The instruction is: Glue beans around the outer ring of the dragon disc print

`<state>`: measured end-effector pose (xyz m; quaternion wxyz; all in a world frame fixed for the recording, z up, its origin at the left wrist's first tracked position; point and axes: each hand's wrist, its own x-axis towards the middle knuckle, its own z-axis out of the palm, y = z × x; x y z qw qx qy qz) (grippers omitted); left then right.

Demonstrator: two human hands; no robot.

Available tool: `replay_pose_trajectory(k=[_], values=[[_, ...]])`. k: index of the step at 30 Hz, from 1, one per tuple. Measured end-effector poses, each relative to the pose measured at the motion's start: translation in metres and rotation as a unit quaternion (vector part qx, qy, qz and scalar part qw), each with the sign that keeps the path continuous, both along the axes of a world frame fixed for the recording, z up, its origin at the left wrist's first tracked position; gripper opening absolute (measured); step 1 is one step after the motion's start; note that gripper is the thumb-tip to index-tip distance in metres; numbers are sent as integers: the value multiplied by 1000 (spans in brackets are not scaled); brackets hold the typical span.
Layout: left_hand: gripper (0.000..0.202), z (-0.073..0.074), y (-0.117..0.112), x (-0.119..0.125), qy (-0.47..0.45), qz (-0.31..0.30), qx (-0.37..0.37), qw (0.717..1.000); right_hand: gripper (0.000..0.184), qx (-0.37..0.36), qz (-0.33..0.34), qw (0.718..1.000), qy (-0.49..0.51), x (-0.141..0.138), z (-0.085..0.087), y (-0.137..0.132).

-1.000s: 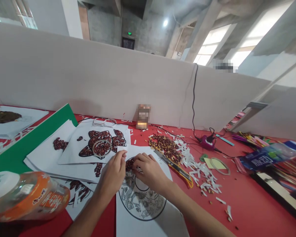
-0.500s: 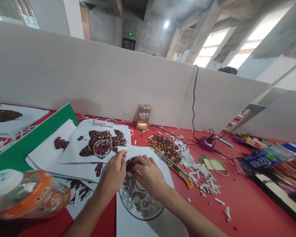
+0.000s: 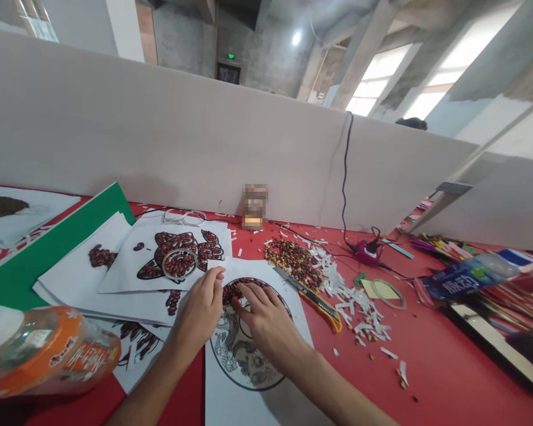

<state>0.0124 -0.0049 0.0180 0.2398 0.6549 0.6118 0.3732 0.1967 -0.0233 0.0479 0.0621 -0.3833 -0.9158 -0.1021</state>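
Note:
A white sheet (image 3: 220,405) printed with a round dragon drawing (image 3: 253,367) lies in front of me. Dark red beans (image 3: 231,290) cover part of the ring's upper edge. My right hand (image 3: 266,316) rests over the drawing, fingers spread and tips touching the beans. Beside the sheet's left edge is my left hand (image 3: 204,305), its fingers closed together; whether anything small is between them is hidden. Just right of the sheet lies a yellow-and-black utility knife (image 3: 313,300), blade pointing away from me.
Behind the knife spreads a pile of mixed beans and kernels (image 3: 293,260), with white paper shreds (image 3: 342,290) alongside. An orange-labelled jar (image 3: 53,355) stands at left, near bean-covered sheets (image 3: 124,275) and a tape roll (image 3: 180,263). A purple power adapter (image 3: 368,253) sits near the partition (image 3: 182,142).
My right hand's fingers have gone from bunched together at the beans to spread flatter over them. The left hand stays near the sheet's edge. The view has shifted slightly.

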Motion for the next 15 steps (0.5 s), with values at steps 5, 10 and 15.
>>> replay_pose_trajectory(k=[5, 10, 15], values=[[34, -1, 0, 1, -1, -2, 3, 1000, 30, -42, 17, 999, -1, 0, 11, 1], [33, 1, -1, 1, 6, 6, 6, 1000, 42, -63, -64, 992, 85, 30, 19, 30], [32, 0, 0, 1, 3, 11, 18, 1000, 31, -97, -248, 958, 105, 82, 23, 103]])
